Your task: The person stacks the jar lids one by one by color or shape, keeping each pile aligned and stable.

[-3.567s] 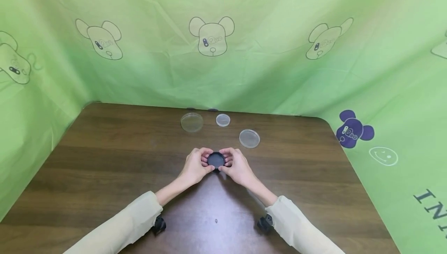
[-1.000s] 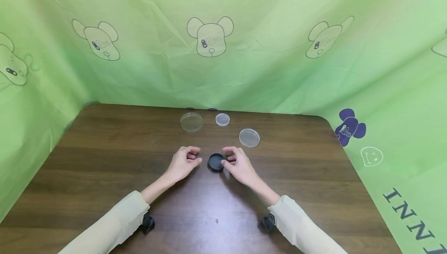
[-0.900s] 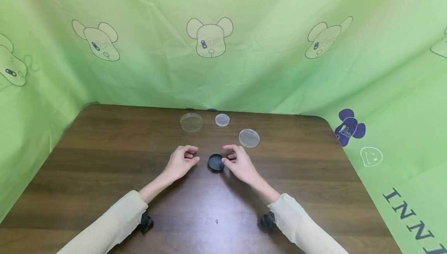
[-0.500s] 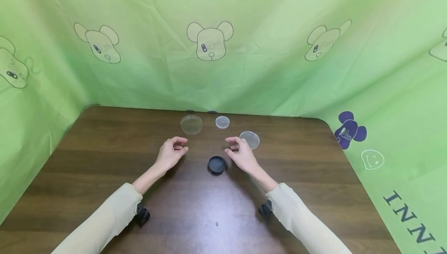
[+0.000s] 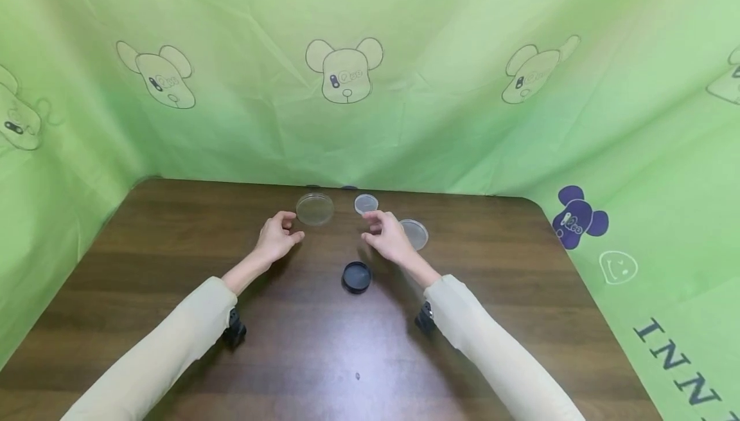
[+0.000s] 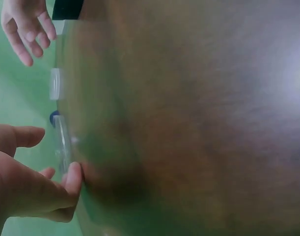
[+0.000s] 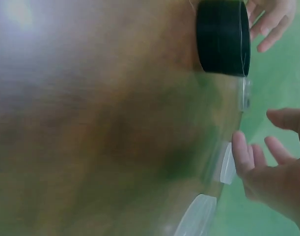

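Observation:
My left hand (image 5: 274,239) reaches over the table with thumb and fingers apart, its fingertips right at the left side of a large clear petri dish (image 5: 315,209). In the left wrist view that dish (image 6: 63,142) stands just beyond the fingers. My right hand (image 5: 388,239), fingers loosely bent and holding nothing, is between a small clear round dish (image 5: 365,203) and another clear round dish (image 5: 415,234). Its fingertips overlap the small dish's near edge, and the hand hides part of the other one. Nearer the person, a round black container (image 5: 356,277) sits untouched, its hollow side up.
The brown wooden table (image 5: 144,260) meets a green printed curtain (image 5: 347,138) at the back and sides. A small dark speck (image 5: 358,376) lies near the front. Black wrist cameras hang beneath both light sleeves (image 5: 173,337).
Both hands gripped the round black container at first. The left hand released it, then the right. Both have since moved away toward the clear dishes at the back, while the container stayed in place.

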Motion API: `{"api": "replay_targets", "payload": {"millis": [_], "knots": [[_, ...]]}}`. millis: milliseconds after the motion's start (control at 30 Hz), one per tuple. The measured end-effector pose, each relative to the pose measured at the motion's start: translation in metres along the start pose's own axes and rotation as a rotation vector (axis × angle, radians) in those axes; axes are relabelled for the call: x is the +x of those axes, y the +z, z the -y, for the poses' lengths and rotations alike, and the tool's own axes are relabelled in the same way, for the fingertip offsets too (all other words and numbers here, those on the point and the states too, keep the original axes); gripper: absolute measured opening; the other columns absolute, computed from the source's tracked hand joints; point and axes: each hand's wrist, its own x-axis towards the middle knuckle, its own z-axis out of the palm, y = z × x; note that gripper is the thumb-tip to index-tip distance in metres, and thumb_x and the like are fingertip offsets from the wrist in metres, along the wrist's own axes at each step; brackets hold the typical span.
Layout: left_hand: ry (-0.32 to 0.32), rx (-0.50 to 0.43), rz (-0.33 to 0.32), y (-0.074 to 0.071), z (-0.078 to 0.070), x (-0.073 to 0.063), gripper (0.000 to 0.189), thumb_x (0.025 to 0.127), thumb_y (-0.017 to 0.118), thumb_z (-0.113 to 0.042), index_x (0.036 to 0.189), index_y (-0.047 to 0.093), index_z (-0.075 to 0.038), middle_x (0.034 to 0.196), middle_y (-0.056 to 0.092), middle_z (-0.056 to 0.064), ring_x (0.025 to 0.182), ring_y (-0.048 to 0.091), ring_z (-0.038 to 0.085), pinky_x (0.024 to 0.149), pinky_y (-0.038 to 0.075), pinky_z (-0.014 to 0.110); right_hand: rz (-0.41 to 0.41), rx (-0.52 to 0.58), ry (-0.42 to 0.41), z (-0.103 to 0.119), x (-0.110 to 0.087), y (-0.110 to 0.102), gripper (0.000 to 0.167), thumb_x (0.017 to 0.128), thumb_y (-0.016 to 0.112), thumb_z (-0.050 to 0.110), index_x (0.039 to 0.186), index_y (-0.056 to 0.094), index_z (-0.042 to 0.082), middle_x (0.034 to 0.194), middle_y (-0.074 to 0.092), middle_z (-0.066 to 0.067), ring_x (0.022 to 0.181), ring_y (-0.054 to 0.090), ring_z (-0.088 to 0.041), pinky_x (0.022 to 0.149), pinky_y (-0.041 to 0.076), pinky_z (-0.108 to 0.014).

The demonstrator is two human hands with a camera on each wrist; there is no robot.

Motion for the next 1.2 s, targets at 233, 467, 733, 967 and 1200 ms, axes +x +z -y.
{"api": "replay_targets", "payload": {"millis": [233, 467, 733, 967, 1200], "knots": [[0.014, 0.020, 0.026, 0.000, -0.005, 0.017, 0.063, 0.082, 0.071, -0.007, 0.136, 0.042, 0.007, 0.118, 0.047, 0.026, 0.111, 0.045, 0.038, 0.095, 0.040, 0.049, 0.181, 0.026, 0.007, 0.009, 0.028, 0.007, 0.050, 0.085, 0.068, 0.000, 0.132, 0.052, -0.004, 0.123, 0.058, -0.022, 0.109, 0.059, -0.033, 0.093, 0.049, -0.039], [0.029, 0.032, 0.012, 0.003, -0.003, 0.031, 0.074, 0.077, 0.077, -0.005, 0.139, 0.039, 0.006, 0.121, 0.044, 0.026, 0.114, 0.041, 0.038, 0.098, 0.037, 0.049, 0.261, 0.049, -0.020, 0.013, 0.045, 0.023, 0.054, 0.085, 0.066, -0.004, 0.135, 0.047, -0.008, 0.131, 0.053, -0.024, 0.112, 0.057, -0.037, 0.095, 0.049, -0.037], [0.061, 0.089, 0.050, 0.002, 0.000, 0.048, 0.082, 0.076, 0.079, -0.006, 0.143, 0.034, 0.008, 0.127, 0.044, 0.027, 0.117, 0.039, 0.040, 0.100, 0.037, 0.048, 0.252, -0.001, 0.007, 0.016, 0.060, 0.033, 0.059, 0.083, 0.068, -0.006, 0.137, 0.043, -0.010, 0.133, 0.051, -0.026, 0.113, 0.057, -0.036, 0.096, 0.048, -0.035], [0.093, 0.115, 0.126, -0.005, 0.001, 0.055, 0.083, 0.077, 0.079, -0.005, 0.144, 0.032, 0.009, 0.127, 0.040, 0.029, 0.114, 0.047, 0.039, 0.098, 0.043, 0.045, 0.247, -0.067, 0.036, 0.024, 0.072, 0.047, 0.071, 0.081, 0.071, -0.004, 0.143, 0.036, -0.007, 0.133, 0.048, -0.025, 0.113, 0.057, -0.032, 0.094, 0.048, -0.030], [0.119, 0.097, 0.135, -0.004, 0.004, 0.062, 0.081, 0.075, 0.078, 0.002, 0.142, 0.034, 0.010, 0.128, 0.040, 0.029, 0.114, 0.049, 0.038, 0.099, 0.044, 0.042, 0.195, -0.139, 0.041, 0.030, 0.082, 0.055, 0.072, 0.079, 0.073, -0.003, 0.142, 0.038, -0.006, 0.129, 0.048, -0.023, 0.113, 0.050, -0.029, 0.097, 0.044, -0.032]]}}
